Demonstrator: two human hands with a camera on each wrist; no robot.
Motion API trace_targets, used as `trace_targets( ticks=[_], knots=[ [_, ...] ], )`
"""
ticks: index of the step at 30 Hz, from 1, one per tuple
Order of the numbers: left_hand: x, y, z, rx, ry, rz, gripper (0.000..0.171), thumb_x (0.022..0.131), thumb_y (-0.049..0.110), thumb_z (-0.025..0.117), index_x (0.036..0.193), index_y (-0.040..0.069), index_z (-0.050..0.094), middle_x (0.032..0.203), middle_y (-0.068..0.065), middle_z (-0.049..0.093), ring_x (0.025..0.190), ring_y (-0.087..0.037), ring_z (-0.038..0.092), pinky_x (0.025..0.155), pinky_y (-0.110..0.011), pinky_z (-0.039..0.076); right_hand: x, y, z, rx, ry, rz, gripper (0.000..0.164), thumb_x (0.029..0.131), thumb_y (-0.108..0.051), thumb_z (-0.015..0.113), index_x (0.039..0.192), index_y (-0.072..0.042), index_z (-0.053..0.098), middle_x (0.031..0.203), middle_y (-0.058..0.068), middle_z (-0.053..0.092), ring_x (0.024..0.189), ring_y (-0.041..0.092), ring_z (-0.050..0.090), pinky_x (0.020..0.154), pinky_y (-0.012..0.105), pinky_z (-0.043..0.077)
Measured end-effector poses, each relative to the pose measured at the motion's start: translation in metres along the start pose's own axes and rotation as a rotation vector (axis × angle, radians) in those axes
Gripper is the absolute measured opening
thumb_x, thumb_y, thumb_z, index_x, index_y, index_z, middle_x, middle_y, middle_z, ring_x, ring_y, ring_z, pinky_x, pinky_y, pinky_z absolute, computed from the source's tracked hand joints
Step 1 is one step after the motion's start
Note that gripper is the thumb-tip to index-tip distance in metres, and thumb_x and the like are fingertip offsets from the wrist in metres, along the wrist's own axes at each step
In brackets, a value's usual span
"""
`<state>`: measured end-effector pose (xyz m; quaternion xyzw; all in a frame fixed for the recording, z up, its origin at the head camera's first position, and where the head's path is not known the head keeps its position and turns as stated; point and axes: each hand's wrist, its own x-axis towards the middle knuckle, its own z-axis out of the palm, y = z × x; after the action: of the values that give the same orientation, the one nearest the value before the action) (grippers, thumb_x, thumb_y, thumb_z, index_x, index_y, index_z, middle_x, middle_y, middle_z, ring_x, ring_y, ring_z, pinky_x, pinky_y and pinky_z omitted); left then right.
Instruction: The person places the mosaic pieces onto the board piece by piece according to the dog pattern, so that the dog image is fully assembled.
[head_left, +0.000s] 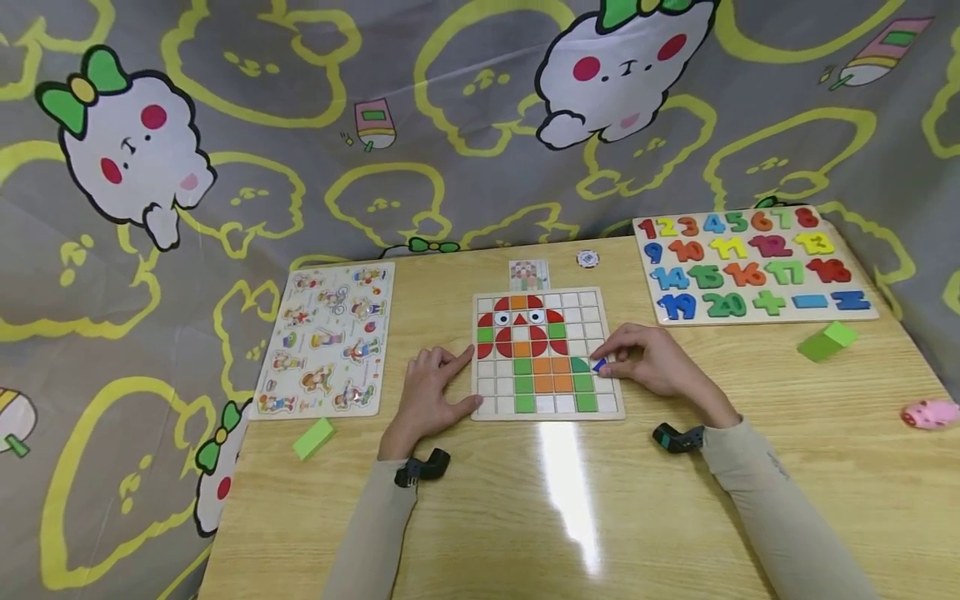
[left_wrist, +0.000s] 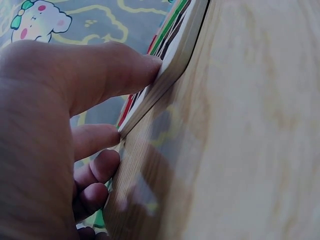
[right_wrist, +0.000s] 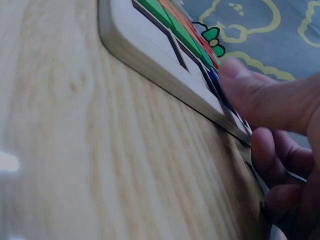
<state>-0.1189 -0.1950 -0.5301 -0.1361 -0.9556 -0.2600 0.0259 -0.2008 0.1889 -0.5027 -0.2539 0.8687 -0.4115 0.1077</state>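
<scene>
A square wooden grid board (head_left: 590, 301) lies in front of me, with red, orange, green and eyed tiles laid out as a figure. My left hand (head_left: 427, 396) is at its left side, thumb and forefinger spread and touching the edge. In the left wrist view the thumb (left_wrist: 125, 70) presses the board's corner while the other fingers bend loosely. With thumb and forefinger my right hand (head_left: 651, 360) pinches a small blue tile (head_left: 598, 365) over the board's right columns, beside a green curved tile (head_left: 579, 365). Fingers mostly cover the blue tile in the right wrist view.
A pattern card (head_left: 529, 274) and a round chip (head_left: 588, 259) lie behind the board. To the left is a picture puzzle (head_left: 385, 292); to the right, a number puzzle (head_left: 697, 315). Green blocks (head_left: 313, 438) (head_left: 827, 341) and a pink pig (head_left: 930, 414) sit farther out.
</scene>
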Motion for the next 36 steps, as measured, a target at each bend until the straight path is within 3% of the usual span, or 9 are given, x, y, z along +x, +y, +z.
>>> trace_targets(
  ticks=[9,16,26,36],
  knots=[
    [0.003,-0.004,0.002,-0.001,0.001,0.011,0.079,0.080,0.058,0.067,0.150,0.028,0.044,0.107,0.002,0.047,0.092,-0.019,0.035,0.081,-0.035,0.024,0.003,0.020,-0.010,0.147,0.076,0.098,0.019,0.084,-0.029,0.080,0.101,-0.022,0.077,0.097,-0.001,0.072,0.076,0.017,0.058,0.067,0.025,0.045],
    [0.005,-0.007,-0.002,-0.011,0.006,0.012,0.079,0.080,0.057,0.068,0.149,0.026,0.045,0.108,0.000,0.048,0.093,-0.019,0.035,0.081,-0.036,0.024,0.008,0.020,-0.010,0.129,0.077,0.081,0.022,0.085,-0.030,0.078,0.104,-0.019,0.076,0.100,0.002,0.072,0.079,0.016,0.059,0.068,0.024,0.046],
    [0.009,-0.010,0.000,-0.010,0.011,0.021,0.081,0.078,0.062,0.070,0.149,0.030,0.046,0.109,0.000,0.049,0.092,-0.019,0.035,0.081,-0.036,0.024,0.007,-0.016,-0.019,0.123,0.083,0.097,0.018,0.090,-0.017,0.074,0.104,-0.006,0.075,0.097,0.009,0.071,0.078,0.021,0.061,0.068,0.024,0.046],
    [0.009,-0.012,-0.003,-0.007,0.010,0.015,0.083,0.075,0.062,0.074,0.147,0.030,0.048,0.109,0.000,0.049,0.092,-0.019,0.036,0.083,-0.036,0.025,0.011,-0.022,-0.017,0.113,0.091,0.131,0.018,0.092,-0.020,0.071,0.102,-0.006,0.075,0.098,0.008,0.071,0.081,0.022,0.062,0.069,0.023,0.047]
  ],
)
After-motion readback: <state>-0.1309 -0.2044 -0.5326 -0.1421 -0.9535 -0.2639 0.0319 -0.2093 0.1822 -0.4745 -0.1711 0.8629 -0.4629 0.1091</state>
